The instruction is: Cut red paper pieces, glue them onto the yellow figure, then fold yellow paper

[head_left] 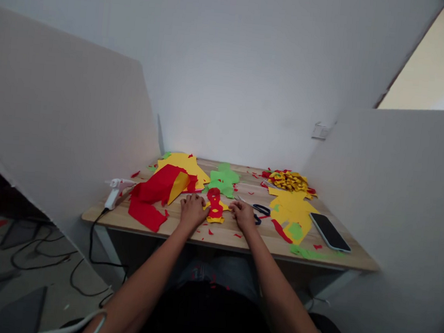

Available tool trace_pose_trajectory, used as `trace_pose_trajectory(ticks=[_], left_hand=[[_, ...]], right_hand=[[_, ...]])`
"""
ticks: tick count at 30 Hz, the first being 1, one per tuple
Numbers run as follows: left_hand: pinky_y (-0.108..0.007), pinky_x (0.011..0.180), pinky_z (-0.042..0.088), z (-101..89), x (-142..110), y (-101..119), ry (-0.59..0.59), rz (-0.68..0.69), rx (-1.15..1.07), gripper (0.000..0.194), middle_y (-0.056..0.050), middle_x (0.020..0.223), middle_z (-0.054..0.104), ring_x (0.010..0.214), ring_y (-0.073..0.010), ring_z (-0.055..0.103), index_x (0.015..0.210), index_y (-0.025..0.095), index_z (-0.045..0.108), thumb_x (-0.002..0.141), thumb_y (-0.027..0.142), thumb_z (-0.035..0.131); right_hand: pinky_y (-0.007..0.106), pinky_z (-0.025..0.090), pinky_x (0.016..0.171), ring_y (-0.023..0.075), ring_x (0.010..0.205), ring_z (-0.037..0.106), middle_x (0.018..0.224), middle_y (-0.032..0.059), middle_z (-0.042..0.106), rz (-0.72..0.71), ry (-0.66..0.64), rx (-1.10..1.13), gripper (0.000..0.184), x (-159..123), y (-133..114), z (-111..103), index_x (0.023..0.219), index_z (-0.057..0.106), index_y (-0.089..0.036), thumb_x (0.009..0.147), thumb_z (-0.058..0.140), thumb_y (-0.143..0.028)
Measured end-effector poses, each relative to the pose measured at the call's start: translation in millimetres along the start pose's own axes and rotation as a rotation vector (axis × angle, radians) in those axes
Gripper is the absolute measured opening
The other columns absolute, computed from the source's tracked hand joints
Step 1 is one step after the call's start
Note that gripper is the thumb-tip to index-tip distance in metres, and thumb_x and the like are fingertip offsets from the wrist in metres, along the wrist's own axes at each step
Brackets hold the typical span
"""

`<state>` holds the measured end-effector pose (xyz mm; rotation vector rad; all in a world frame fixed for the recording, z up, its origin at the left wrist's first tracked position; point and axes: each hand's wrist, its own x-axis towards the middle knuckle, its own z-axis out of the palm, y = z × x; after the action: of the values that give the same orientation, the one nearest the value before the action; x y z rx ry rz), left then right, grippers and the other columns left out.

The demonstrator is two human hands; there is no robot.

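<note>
A small red and yellow cutout (214, 213) lies flat on the desk between my hands. Its red layer has holes in it and sits on a yellow layer that shows at the sides and bottom. At its left tip, my left hand (194, 210) has its fingers curled down on the edge. My right hand (243, 215) pinches the right tip with thumb and fingertips. Scissors with dark handles (261, 210) lie just right of my right hand, their blades partly behind it. Green cut pieces (224, 178) rest right behind the cutout.
Red sheets (152, 191) and yellow sheets (181, 164) lie at left, near a white glue gun (115, 191) on the desk edge. At right are yellow offcuts (294, 209), a pile of yellow and red pieces (288, 181) and a phone (330, 232). Partitions flank the desk (196, 232).
</note>
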<state>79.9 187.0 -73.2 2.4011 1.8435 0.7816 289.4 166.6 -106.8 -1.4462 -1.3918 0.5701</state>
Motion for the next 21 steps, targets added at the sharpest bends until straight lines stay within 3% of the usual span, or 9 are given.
trace_pose_trajectory(ticks=[4,9,14,18,21], left_hand=[[-0.049,0.098,0.033,-0.9,0.0,0.7,-0.001,0.004,-0.022,0.028,-0.015,0.114,0.064,0.114,-0.0343,0.052,0.098,0.020,0.068,0.085,0.041,0.056],[-0.054,0.100,0.031,0.2,1.0,0.2,-0.001,-0.005,-0.106,0.032,-0.018,0.114,0.063,0.115,-0.0389,0.050,0.094,0.016,0.068,0.081,0.046,0.061],[-0.050,0.102,0.031,3.5,2.6,-5.7,0.001,-0.008,-0.299,0.019,-0.013,0.110,0.064,0.114,-0.0342,0.052,0.087,0.019,0.065,0.076,0.035,0.067],[-0.044,0.097,0.037,5.2,4.8,-9.4,0.038,-0.046,-0.534,0.009,-0.008,0.098,0.066,0.108,-0.0290,0.055,0.080,0.021,0.060,0.076,0.027,0.065],[-0.034,0.080,0.046,4.9,7.4,-10.7,0.066,-0.077,-0.780,0.017,-0.003,0.082,0.062,0.085,-0.0212,0.060,0.078,0.021,0.053,0.080,0.036,0.061]], right_hand=[[0.027,0.042,0.049,0.0149,0.051,0.053,0.061,-0.0006,0.062,-0.060,-0.002,-0.002,0.032,-2.6,-7.8,-1.8,0.071,0.060,-0.021,0.089,0.055,-0.048],[0.030,0.040,0.061,0.0196,0.062,0.053,0.060,0.0001,0.057,-0.131,0.074,-0.069,0.034,-5.0,-20.0,-9.1,0.063,0.050,-0.025,0.087,0.050,-0.049],[0.031,0.039,0.060,0.0195,0.055,0.053,0.052,0.0000,0.054,-0.126,0.073,-0.078,0.046,-6.3,-19.8,-10.3,0.055,0.046,-0.025,0.091,0.042,-0.054],[0.030,0.043,0.062,0.0201,0.061,0.060,0.062,0.0023,0.065,-0.126,0.084,-0.034,0.038,-5.0,-15.1,-8.2,0.072,0.059,-0.022,0.090,0.044,-0.052],[0.029,0.046,0.065,0.0202,0.068,0.063,0.071,0.0031,0.069,-0.137,0.080,-0.006,0.029,-2.9,-11.8,-6.5,0.082,0.061,-0.021,0.084,0.053,-0.049]])
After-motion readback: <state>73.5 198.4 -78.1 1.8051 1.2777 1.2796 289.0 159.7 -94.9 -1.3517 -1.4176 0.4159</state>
